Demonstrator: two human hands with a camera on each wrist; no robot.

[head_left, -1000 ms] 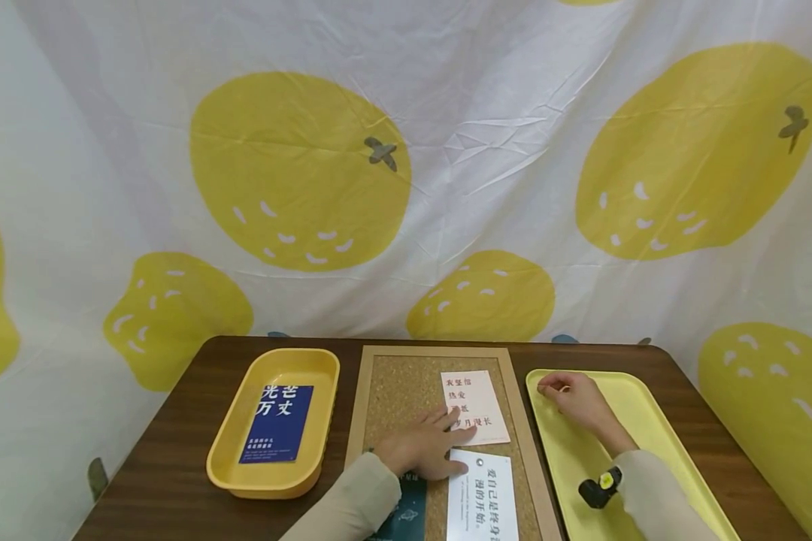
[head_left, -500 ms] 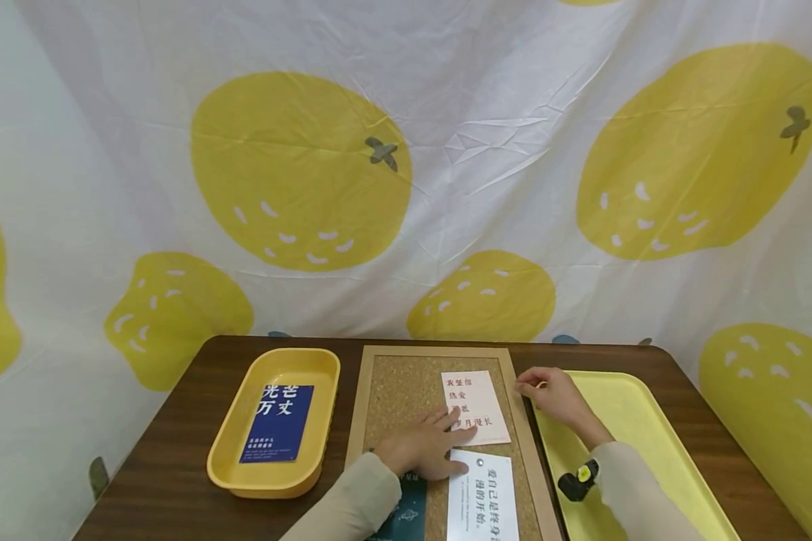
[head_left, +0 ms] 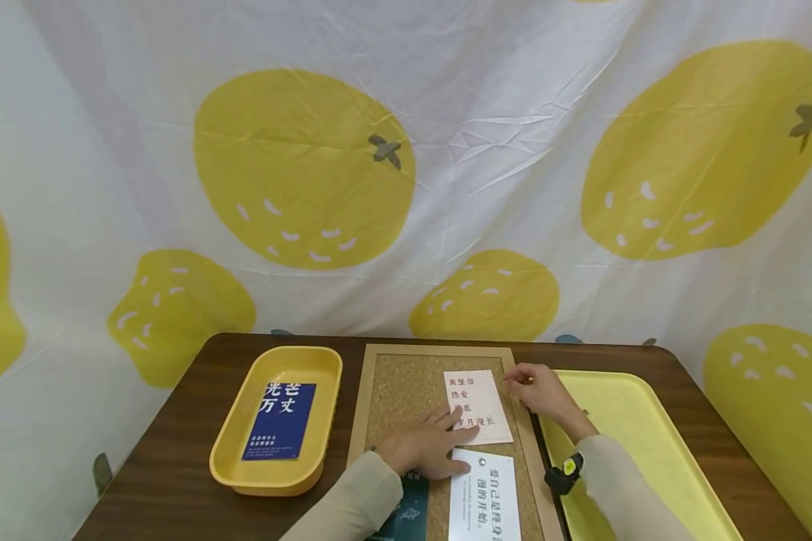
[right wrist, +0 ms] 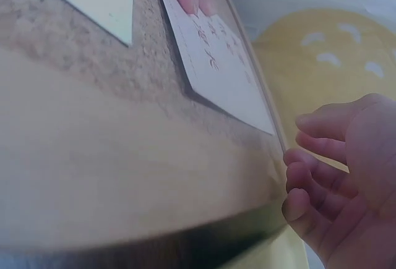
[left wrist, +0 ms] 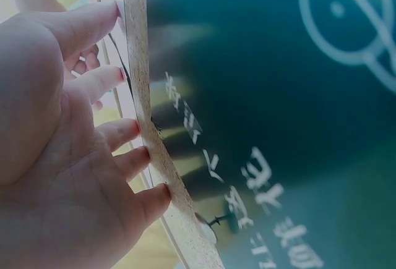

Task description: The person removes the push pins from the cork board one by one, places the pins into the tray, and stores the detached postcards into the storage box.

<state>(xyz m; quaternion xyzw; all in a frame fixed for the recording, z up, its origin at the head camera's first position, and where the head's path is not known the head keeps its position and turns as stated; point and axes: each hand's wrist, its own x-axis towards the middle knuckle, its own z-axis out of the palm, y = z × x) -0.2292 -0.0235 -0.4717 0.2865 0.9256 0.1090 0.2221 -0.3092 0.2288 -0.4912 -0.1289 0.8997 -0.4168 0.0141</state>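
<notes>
My left hand (head_left: 422, 448) rests with spread fingers on a cork board (head_left: 399, 383), its fingertips over the lower part of a white card with red lettering (head_left: 477, 398). Under its thumb side lies a white card with dark lettering (head_left: 485, 496), and a dark green card (head_left: 409, 511) shows below the wrist. A pin (left wrist: 216, 222) stands by the green card in the left wrist view. My right hand (head_left: 544, 394) is over the board's right frame, thumb and index finger drawn close together near the red-lettered card's upper right corner. I cannot tell whether a small thing is between them.
A yellow-orange basin (head_left: 226, 458) stands left of the board with a blue card (head_left: 280, 421) in it. To the right lies a pale yellow tray (head_left: 649, 451), partly under my right forearm. The brown table (head_left: 169, 451) ends at a lemon-patterned curtain (head_left: 487, 188).
My right hand has moved left from the tray's upper left corner to the board's right frame. The left hand stays on the cards.
</notes>
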